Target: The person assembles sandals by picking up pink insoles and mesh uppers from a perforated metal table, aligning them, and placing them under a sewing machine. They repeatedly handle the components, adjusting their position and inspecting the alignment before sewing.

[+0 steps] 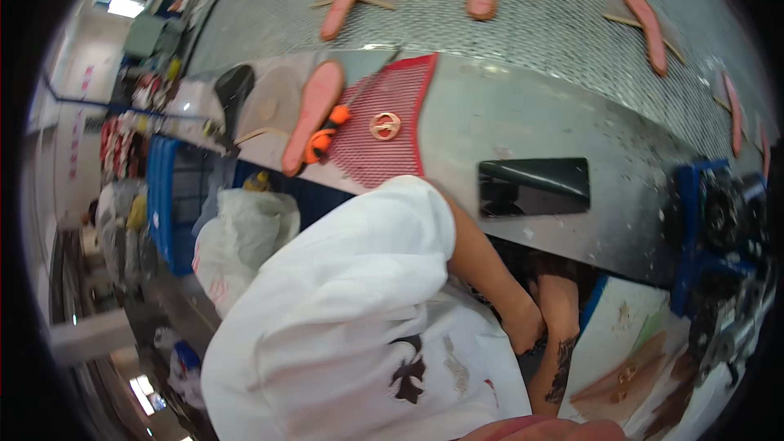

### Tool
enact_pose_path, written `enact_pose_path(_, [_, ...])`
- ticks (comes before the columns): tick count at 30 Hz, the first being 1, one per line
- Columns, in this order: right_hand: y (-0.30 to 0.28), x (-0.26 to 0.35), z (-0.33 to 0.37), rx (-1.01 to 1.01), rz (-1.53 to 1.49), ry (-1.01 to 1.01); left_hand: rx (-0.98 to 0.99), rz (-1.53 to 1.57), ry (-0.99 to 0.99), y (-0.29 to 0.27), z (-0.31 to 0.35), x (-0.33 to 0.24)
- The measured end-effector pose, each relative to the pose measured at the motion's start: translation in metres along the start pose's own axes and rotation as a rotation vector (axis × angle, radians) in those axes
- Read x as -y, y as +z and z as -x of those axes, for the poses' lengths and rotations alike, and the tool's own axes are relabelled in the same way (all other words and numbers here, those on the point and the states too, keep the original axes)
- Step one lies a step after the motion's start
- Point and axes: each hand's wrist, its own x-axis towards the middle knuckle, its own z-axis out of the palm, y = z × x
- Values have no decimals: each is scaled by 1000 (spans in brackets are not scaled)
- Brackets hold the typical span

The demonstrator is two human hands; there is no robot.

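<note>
My left arm in a white sleeve bends over the bench front, and my left hand (523, 331) lies against my right wrist. Its fingers are mostly hidden. My right hand (559, 298) reaches into a dark gap below the bench edge, its fingers out of sight. What either hand holds, if anything, cannot be made out. Just beyond my left elbow lies a red mesh piece (400, 155) bearing a round gold emblem (385, 126). Left of it is a tool with an orange handle (320, 145), its thin shaft over the mesh, beside a pink shoe sole (314, 110).
A black phone (535, 188) lies on the metal bench (457, 114). Beyond runs a mesh conveyor (531, 33) with several pink soles. A dark sole (234, 91) lies at left, above a blue crate (167, 204). A blue-framed machine (698, 229) stands at right.
</note>
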Motion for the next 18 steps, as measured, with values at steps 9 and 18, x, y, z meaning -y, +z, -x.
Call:
enact_pose_path(9, [1,8,-2,-58,-45,81,223,-3,42,-17,-6,6])
enact_pose_path(18, [0,-2,-2,-75,-63,80,215,-50,67,-14,-9,12])
